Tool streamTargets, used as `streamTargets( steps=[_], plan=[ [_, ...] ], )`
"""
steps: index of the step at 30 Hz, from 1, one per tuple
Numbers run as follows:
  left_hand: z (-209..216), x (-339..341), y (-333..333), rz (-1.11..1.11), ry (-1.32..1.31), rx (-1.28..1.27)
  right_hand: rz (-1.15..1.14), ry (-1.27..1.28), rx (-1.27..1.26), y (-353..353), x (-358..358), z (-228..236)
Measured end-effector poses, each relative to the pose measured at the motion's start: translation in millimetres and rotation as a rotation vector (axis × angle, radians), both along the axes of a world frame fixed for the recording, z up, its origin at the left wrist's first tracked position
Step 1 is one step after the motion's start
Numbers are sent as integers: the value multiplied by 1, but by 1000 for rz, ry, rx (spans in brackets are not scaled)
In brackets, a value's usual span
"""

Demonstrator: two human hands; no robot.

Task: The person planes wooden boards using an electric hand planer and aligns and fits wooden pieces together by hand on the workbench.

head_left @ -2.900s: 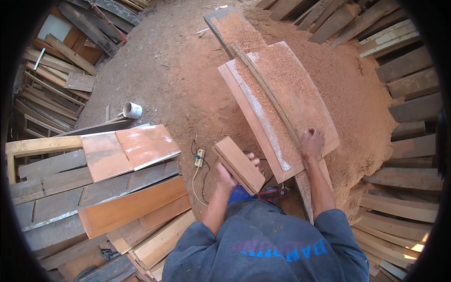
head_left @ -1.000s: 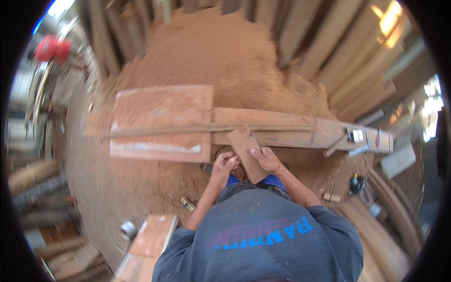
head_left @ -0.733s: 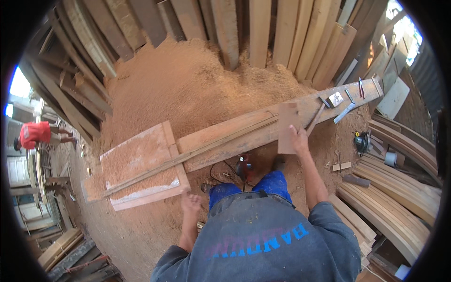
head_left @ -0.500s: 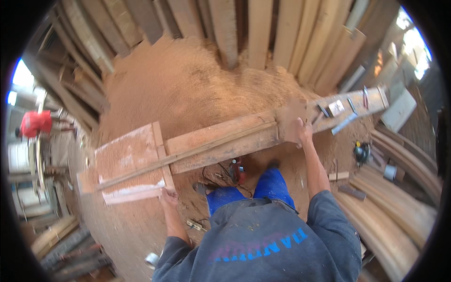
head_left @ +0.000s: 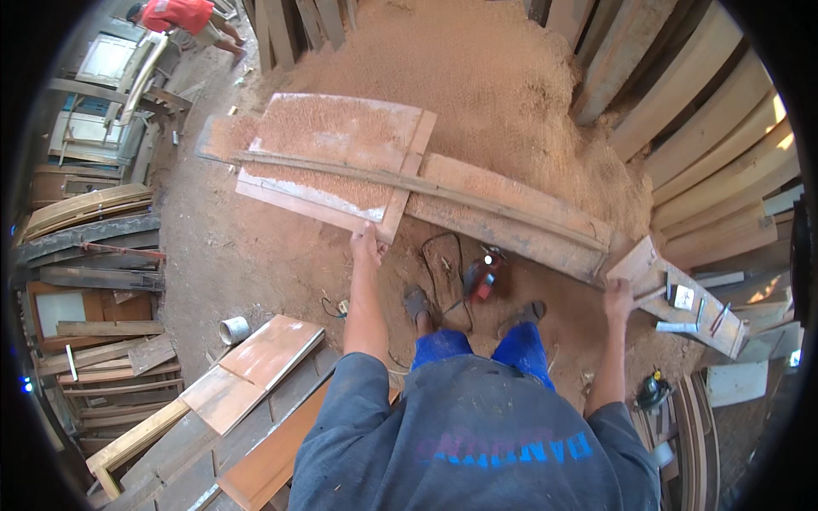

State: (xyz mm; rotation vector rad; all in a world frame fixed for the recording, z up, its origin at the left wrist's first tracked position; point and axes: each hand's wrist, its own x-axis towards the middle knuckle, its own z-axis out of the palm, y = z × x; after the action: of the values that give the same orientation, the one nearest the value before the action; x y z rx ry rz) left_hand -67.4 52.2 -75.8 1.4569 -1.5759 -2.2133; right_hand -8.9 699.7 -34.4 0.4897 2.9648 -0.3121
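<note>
My left hand [head_left: 368,245] grips the near corner of a flat framed wooden panel [head_left: 400,192], its thumb over the edge. The panel lies across a long plank bench [head_left: 528,243], dusted with sawdust and with whitish patches on its surface. A long narrow wooden strip [head_left: 477,200] runs over the panel and along the bench. My right hand [head_left: 619,298] is closed on the near edge of a short piece of board [head_left: 633,257] by the strip's right end. What its fingers do beneath the board is hidden.
Hand tools [head_left: 700,311] and a small pale block [head_left: 683,296] lie on the bench's right end. A red power tool [head_left: 484,277] with a cord sits near my feet. Sawdust [head_left: 477,77] is heaped behind. Stacked boards [head_left: 247,383] stand lower left. A person in red [head_left: 177,14] bends far left.
My view has swung left, so the bench now slopes down to the right and the lower-left boards show. Both hands keep their hold on the panel and the short board.
</note>
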Motion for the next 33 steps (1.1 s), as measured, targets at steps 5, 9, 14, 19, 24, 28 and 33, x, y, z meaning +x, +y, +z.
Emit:
streamTargets(
  steps=[5,9,14,19,24,28,33],
  plan=[
    [7,-1,-14,-30,3,6,91,-32,-524,-148,27,-20],
    [-4,6,-13,-67,76,-15,76,-540,-741,-239,52,-37],
    [-8,21,-11,-63,142,-7,-51,-761,-855,-294,76,-146],
    [-5,25,-9,-108,411,-10,86,-770,-783,-280,82,-324],
    [-15,-5,24,1,580,37,300,-541,-695,-194,46,-461],
    [-33,35,-13,48,535,-158,235,-712,-804,-326,108,-459],
    [-39,10,9,42,610,-46,3,-370,-644,-263,120,-553]
  ],
)
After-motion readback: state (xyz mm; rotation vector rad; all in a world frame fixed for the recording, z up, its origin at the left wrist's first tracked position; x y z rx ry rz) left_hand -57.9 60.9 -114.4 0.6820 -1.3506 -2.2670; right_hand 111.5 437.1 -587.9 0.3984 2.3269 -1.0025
